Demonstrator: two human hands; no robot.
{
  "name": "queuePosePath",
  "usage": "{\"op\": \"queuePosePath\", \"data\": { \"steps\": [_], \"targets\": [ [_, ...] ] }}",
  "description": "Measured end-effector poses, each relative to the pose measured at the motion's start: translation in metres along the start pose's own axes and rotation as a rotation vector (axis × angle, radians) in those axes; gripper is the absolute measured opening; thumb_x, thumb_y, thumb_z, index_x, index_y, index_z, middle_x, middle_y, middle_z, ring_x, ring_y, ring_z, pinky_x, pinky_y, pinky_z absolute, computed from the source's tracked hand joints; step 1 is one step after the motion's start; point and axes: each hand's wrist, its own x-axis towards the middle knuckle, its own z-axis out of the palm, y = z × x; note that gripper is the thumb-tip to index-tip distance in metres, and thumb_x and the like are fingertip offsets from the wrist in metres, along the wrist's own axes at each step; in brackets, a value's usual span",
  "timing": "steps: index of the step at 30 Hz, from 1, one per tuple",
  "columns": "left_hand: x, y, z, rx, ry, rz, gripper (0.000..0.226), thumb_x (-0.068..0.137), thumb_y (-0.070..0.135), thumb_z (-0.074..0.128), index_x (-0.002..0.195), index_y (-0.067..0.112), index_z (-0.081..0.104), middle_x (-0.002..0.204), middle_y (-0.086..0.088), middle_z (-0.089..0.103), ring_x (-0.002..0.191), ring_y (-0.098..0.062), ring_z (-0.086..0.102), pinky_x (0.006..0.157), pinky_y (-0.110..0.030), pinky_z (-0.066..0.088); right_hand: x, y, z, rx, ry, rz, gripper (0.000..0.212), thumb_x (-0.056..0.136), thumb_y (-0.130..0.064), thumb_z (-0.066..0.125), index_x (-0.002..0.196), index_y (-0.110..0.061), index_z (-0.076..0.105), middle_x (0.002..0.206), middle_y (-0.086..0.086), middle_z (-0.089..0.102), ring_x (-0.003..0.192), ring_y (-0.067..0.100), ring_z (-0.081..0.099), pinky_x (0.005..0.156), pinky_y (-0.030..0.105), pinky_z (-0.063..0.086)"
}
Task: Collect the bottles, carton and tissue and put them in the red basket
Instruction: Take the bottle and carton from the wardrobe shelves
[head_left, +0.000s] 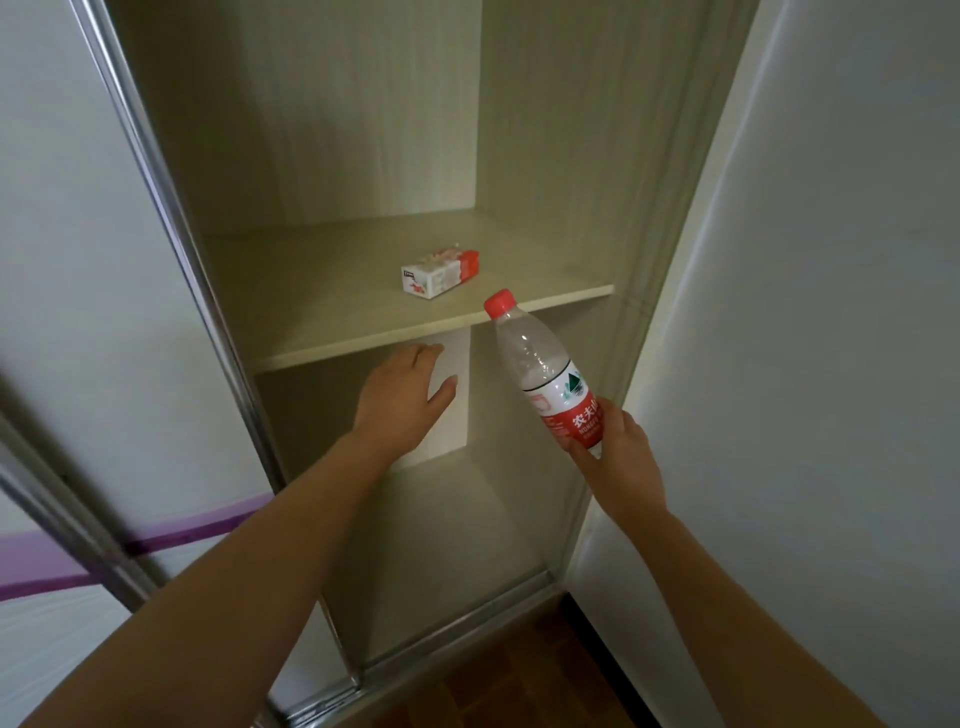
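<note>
- My right hand (618, 457) is clenched round the lower part of a clear water bottle (545, 374), fingers over the bottom of its red and white label.
- The bottle tilts up and to the left; its red cap (500, 303) sits just in front of the front edge of the wardrobe shelf (311, 312), toward that edge's right end.
- I can see the bottle is clear in its upper half; how much water it holds I cannot tell.
- My left hand (402, 392) is released, fingers spread and holding nothing, reaching in just below the shelf's front edge, about the middle of it.
- That hand's fingertips lie over a pale upright panel (452, 415) in the lower compartment; whether they touch it I cannot tell.
- A small red and white carton (439, 273) lies on its side on the shelf, right of centre and nearer the front edge than the back, well apart from both my hands.
- The wardrobe stands open, with a metal-framed sliding door (156, 208) at the left.
- Dark wooden floor (509, 686) shows at the bottom, in front of the door track.
</note>
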Motion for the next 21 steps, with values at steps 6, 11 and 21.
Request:
{"op": "queuePosePath", "data": {
  "steps": [6,11,21],
  "targets": [
    [0.028,-0.012,-0.013,0.018,0.022,-0.026,0.051,0.094,0.033,0.045,0.139,0.011,0.038,0.144,-0.012,0.038,0.130,-0.028,0.040,0.105,-0.039,0.035,0.019,-0.011,0.002,0.033,0.016,0.025,0.062,0.082,-0.037,0.064,0.133,-0.015,0.037,0.128,0.008,0.051,0.115,0.024,0.051,0.096,0.037,0.044],
    [0.080,-0.027,-0.010,0.006,0.008,-0.069,0.054,0.090,0.030,0.053,0.137,0.009,0.039,0.145,-0.017,0.035,0.131,-0.032,0.037,0.105,-0.039,0.033,0.044,-0.015,0.011,0.028,0.058,0.058,0.063,0.080,-0.038,0.065,0.132,-0.014,0.038,0.127,0.009,0.052,0.113,0.025,0.053,0.097,0.038,0.046],
    [0.176,-0.055,0.027,-0.127,-0.080,-0.250,0.070,0.086,0.034,0.060,0.144,0.012,0.027,0.152,-0.022,0.019,0.139,-0.037,0.023,0.112,-0.042,0.024,0.098,-0.013,0.031,-0.015,0.076,0.125,0.063,0.080,-0.038,0.065,0.133,-0.016,0.038,0.128,0.006,0.053,0.114,0.022,0.053,0.098,0.036,0.047]
  ]
}}
